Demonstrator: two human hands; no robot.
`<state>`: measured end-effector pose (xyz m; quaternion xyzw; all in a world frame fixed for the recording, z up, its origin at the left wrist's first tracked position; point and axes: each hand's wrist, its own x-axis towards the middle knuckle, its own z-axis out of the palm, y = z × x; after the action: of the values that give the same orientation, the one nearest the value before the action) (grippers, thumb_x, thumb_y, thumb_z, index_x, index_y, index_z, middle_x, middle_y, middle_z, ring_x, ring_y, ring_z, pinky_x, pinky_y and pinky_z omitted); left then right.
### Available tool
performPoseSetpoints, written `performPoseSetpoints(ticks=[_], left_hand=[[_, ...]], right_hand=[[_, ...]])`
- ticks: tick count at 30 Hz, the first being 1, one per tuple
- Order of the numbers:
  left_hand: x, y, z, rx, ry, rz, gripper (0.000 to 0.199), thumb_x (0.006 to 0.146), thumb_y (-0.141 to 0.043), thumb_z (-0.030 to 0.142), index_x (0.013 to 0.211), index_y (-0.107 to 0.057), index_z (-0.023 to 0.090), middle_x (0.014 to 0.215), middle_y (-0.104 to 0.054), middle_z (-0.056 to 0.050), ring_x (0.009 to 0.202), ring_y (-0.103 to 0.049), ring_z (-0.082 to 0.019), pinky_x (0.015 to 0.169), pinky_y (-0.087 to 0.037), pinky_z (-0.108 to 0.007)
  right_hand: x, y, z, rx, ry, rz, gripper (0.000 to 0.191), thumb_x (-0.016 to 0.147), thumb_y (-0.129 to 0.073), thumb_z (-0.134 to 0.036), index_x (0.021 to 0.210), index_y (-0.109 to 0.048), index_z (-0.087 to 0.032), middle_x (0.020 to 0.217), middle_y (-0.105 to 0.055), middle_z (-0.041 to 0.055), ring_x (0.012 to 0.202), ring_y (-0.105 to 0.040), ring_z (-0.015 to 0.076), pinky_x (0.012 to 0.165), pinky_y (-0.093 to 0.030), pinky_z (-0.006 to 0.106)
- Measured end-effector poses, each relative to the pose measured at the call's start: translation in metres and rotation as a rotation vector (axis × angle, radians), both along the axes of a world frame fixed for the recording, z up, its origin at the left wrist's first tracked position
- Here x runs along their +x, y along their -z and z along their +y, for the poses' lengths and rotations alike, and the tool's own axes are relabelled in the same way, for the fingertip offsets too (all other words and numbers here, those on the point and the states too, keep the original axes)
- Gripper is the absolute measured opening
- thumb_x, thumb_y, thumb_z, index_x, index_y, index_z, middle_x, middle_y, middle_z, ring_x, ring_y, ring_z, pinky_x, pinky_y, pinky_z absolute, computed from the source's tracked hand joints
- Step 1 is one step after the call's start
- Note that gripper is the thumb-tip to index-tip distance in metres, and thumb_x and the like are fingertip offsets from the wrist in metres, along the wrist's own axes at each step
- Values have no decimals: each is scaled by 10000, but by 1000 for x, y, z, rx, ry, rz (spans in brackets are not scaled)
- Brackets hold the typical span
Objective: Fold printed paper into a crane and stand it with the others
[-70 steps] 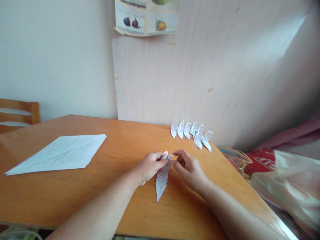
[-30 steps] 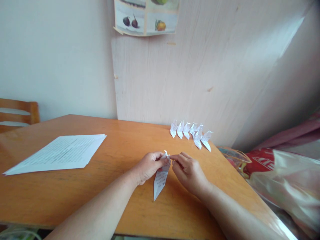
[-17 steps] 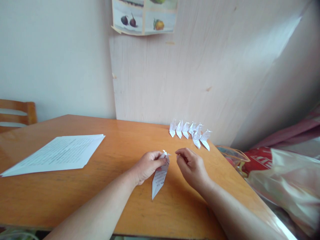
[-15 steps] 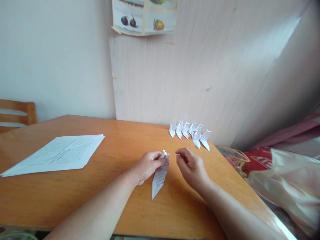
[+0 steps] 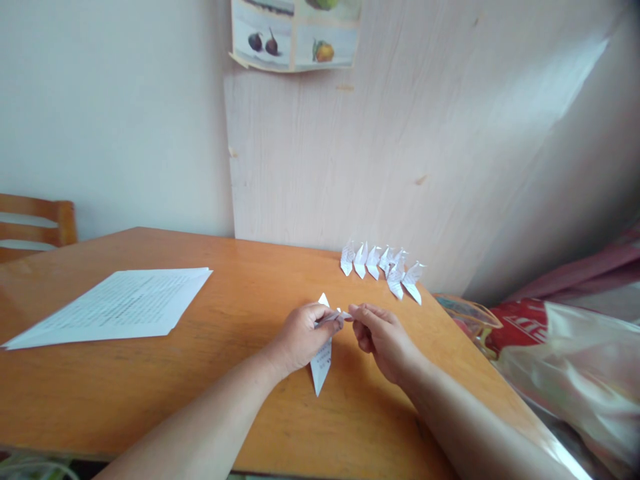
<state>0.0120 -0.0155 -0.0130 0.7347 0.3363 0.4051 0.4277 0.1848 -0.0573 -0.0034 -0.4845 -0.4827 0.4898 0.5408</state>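
Note:
Near the middle of the wooden table (image 5: 260,427), my left hand (image 5: 305,337) is closed on a folded paper crane (image 5: 321,370) made of printed white paper. One long wing of it points down toward me, and a white tip sticks up behind my fingers. My right hand (image 5: 383,333) pinches a thin point on the crane's right side between thumb and fingertips. My fingers hide the crane's middle. Several folded paper cranes (image 5: 373,262) stand in a row by the wall at the back right.
A stack of printed sheets (image 5: 125,303) lies on the left of the table. Beyond the right edge are a whitish plastic bag (image 5: 590,360) and a red bag (image 5: 517,323). A wooden chair (image 5: 65,223) stands at far left, and a fruit picture (image 5: 295,37) hangs on the wall.
My right hand has moved left and now pinches the crane's point. In my left hand the crane has turned, and its lower wing hangs more upright. The view has shifted slightly.

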Motion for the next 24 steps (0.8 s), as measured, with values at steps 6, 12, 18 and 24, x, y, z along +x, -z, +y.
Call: performPoseSetpoints(ticks=[6,12,18,24], left_hand=[[1,0,0,108,-20,-18,174,850,-674,362,816,-704,194,785,-620,-18,770,-558,-181,703,-398,-270],[1,3,0,105,-17,-38,156,855,-670,340,900,-730,203,855,-676,-46,814,-600,-198,739,-429,-285],[3,10,4,53,31,-34,179,882,-632,339,887,-701,174,786,-641,-21,734,-547,-160,662,-400,-256],[2,13,6,10,84,-49,237,886,-630,380,878,-694,152,718,-557,10,663,-465,-123,592,-351,-232]], right_hand=[[-1,-1,0,-28,-17,63,230,762,-713,-352,687,-581,-179,554,-472,-49,472,-353,78,421,-234,218],[-2,-1,-1,-30,-34,68,224,758,-698,-346,670,-578,-178,536,-459,-52,460,-346,77,420,-223,220],[0,-1,0,-41,-54,80,216,749,-724,-355,729,-614,-170,543,-464,-55,469,-332,71,426,-201,219],[2,-3,-1,-42,-92,47,247,772,-731,-385,738,-620,-167,559,-463,-46,483,-326,70,435,-200,227]])
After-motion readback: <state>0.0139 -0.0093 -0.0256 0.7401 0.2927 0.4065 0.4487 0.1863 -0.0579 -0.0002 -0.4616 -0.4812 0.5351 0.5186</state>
